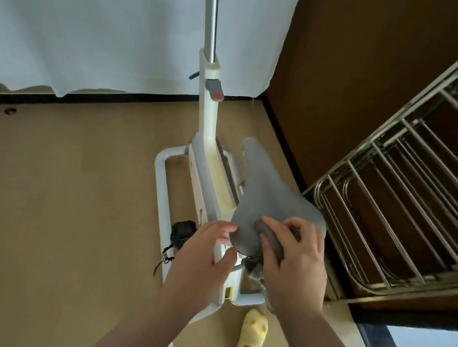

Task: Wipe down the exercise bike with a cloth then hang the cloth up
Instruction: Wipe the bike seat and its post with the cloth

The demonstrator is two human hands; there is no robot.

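Head view: right hand fingers curled round soft, limp cloth bunched under fingertips on saddle; left hand steadies saddle edge w/ relaxed fingers, grip cloth mid-bunch.

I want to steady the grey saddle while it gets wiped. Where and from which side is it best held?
Probably the wide rear edge of the saddle, on its left. That edge is broad and nearest the person, and the left hand already touches it there. The right hand grips the grey cloth on the right rear, so approaching from the left keeps clear of it.
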